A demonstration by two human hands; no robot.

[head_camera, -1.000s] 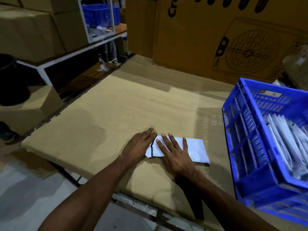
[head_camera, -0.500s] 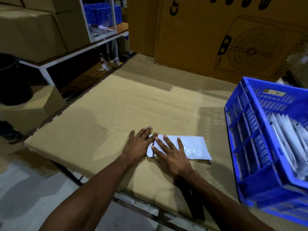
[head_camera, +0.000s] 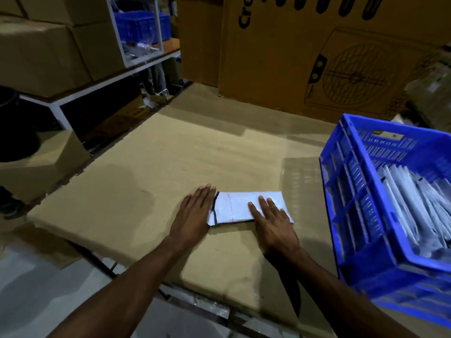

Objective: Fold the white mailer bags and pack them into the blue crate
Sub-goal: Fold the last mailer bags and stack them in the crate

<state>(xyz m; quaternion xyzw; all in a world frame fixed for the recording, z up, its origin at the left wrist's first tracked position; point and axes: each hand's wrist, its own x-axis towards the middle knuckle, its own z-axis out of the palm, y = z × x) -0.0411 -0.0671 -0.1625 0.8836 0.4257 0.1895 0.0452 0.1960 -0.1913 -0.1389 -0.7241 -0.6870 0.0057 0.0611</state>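
Observation:
A folded white mailer bag [head_camera: 238, 206] lies flat on the cardboard-covered table [head_camera: 170, 167], its dark strip at the left end. My left hand [head_camera: 195, 213] lies flat with straight fingers against that left end. My right hand [head_camera: 271, 220] presses flat on the bag's right half, fingers straight. To the right stands the blue crate [head_camera: 353, 215], tilted toward me, with several folded white mailer bags [head_camera: 415, 203] standing in rows inside it.
A large brown fan carton [head_camera: 329, 52] stands along the table's back edge. Cardboard boxes [head_camera: 41, 52] sit on a white shelf [head_camera: 97, 86] at the left, with another blue crate [head_camera: 139, 25] behind. The table's near edge [head_camera: 170, 281] is close to my arms.
My right hand slid rightward along the bag, from its left part to its right half. My left hand stayed at the bag's left end.

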